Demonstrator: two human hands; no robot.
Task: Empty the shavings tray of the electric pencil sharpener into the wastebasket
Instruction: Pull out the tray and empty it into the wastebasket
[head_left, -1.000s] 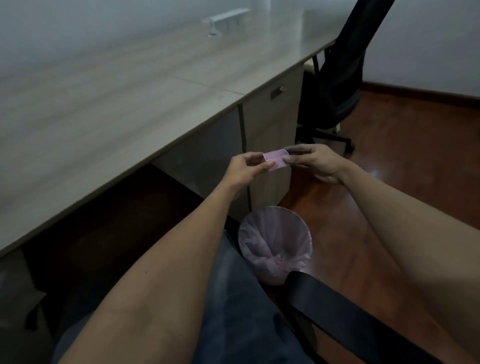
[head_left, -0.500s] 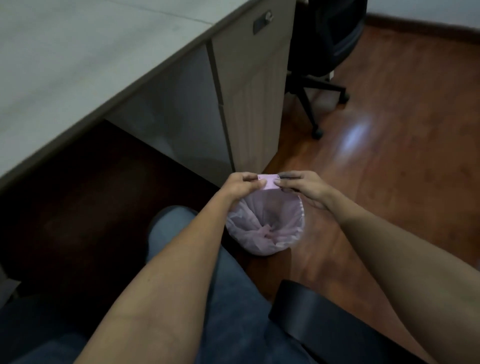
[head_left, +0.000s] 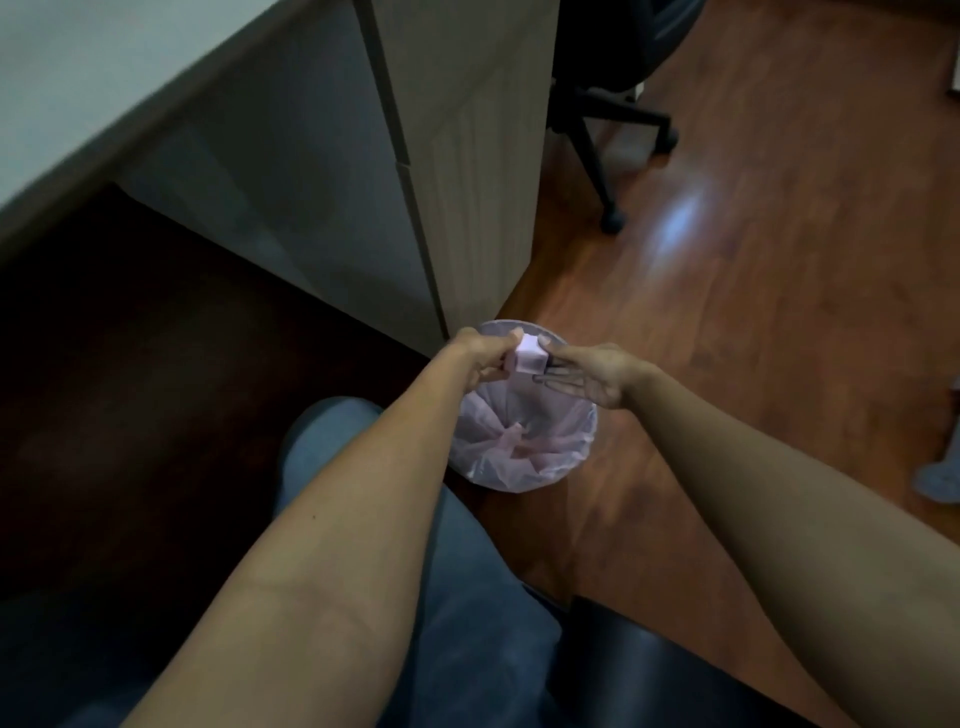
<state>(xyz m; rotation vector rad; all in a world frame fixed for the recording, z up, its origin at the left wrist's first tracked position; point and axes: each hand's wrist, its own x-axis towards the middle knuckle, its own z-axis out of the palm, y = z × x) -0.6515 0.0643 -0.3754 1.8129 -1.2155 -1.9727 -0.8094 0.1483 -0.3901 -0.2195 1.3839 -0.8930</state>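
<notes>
The person is holding the small pink shavings tray (head_left: 684, 359) above the far rim of the lined wastebasket (head_left: 524, 415), the left hand (head_left: 480, 354) pinching one end. The right hand (head_left: 597, 373) is touching the other end with fingers nearly straight. It looks light and stiff, perhaps slippery, so gripping the short ends seems safest.

Glossy wood floor (head_left: 727, 322); thin, crinkled plastic liner (head_left: 524, 447); the tray (head_left: 685, 358) looks like matt plastic.
</notes>
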